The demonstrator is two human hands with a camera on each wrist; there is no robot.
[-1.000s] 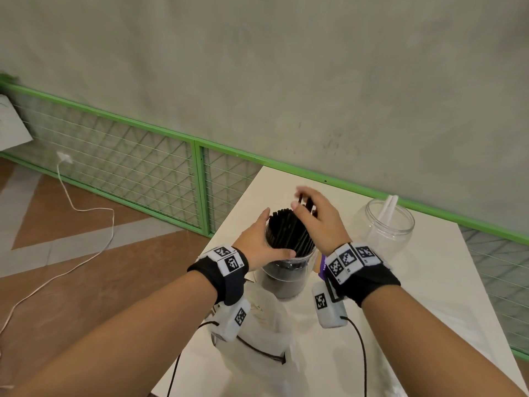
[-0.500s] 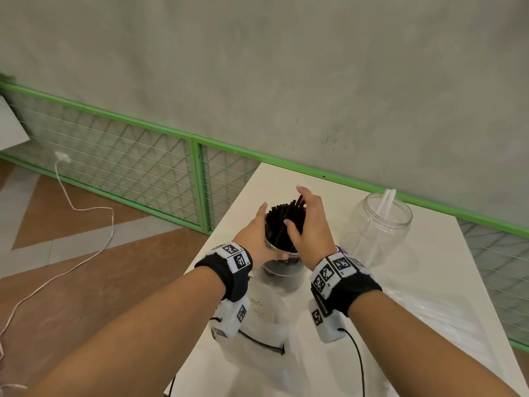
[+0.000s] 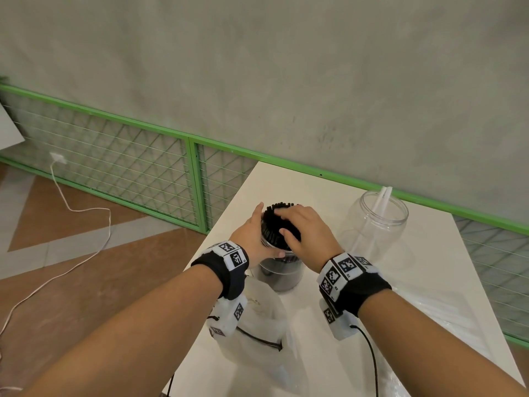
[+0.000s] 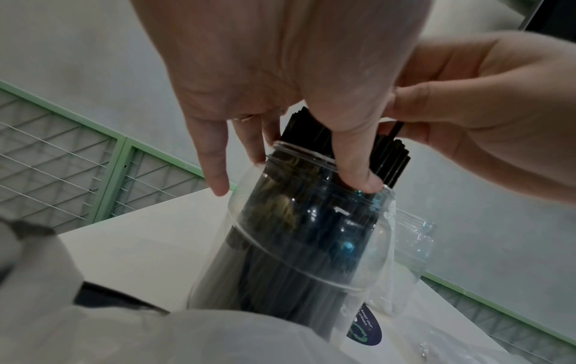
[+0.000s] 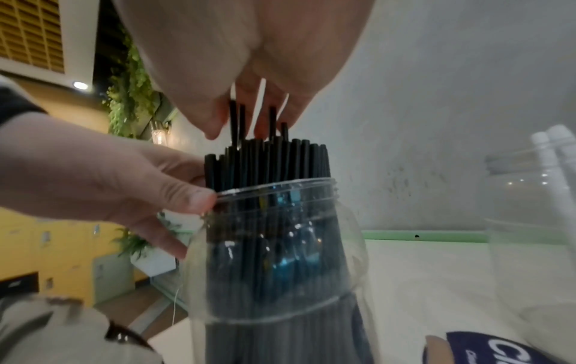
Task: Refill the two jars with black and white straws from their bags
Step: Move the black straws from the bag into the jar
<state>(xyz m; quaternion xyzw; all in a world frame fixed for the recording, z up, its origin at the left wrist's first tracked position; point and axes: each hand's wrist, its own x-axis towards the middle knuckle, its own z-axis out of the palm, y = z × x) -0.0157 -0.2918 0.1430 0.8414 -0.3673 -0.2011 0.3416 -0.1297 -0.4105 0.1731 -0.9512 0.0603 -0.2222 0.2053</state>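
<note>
White bench (image 3: 286, 184) carries clear jar (image 3: 282, 270), upright, packed with black straws (image 3: 279, 222) protruding above rim. Left hand (image 3: 252, 233) fingers wrap the jar neck; right hand (image 3: 303, 227) fingers, spread, press on straw tips.

This looks like a café or drinks shop, at a spot by its edge. A plain white table (image 3: 286, 190) stands against a rough grey wall (image 3: 286, 67), with a green-framed wire-mesh rail (image 3: 114, 164) running along the wall's foot and a tiled floor (image 3: 71, 253) of brown and pale bands. A white cable (image 3: 86, 209) trails across the floor from a socket. On the table stand clear jars (image 3: 378, 222) stocked with drinking straws (image 3: 279, 222), with plastic bags (image 3: 257, 325) beside them. The right wrist view shows yellow walls (image 5: 62, 246), hanging plants (image 5: 130, 98) and warm lamps (image 5: 80, 85) behind.
</note>
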